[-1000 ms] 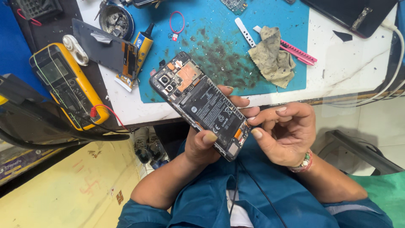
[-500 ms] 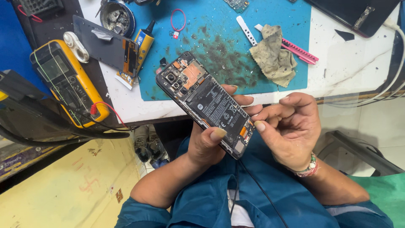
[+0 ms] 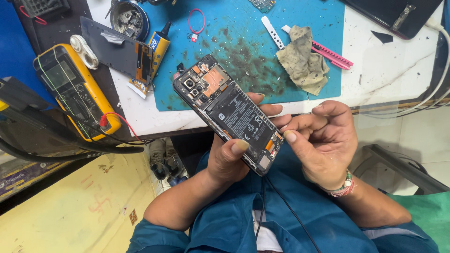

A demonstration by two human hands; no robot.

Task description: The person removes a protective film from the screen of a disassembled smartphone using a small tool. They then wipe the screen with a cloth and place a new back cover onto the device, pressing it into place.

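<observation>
An opened phone held in the middle of the frame, both hands on it.

The left hand (image 3: 227,161) grips the opened phone (image 3: 229,115) from below, its thumb pressed on the lower edge and its fingers showing behind the far side. The long axis of the phone runs from the upper left, where the camera block and copper plate are, down to the lower right, where the small board lies. That lower end points toward the right hand (image 3: 323,145), which is the nearer hand to it: its fingers are curled in and the thumb tip touches the phone's lower right corner; I cannot tell if it pinches something small. Above, on the worktop (image 3: 398,70), lie a blue mat (image 3: 243,61), a crumpled cloth (image 3: 302,58) and, at the left, a yellow multimeter (image 3: 75,91).
</observation>
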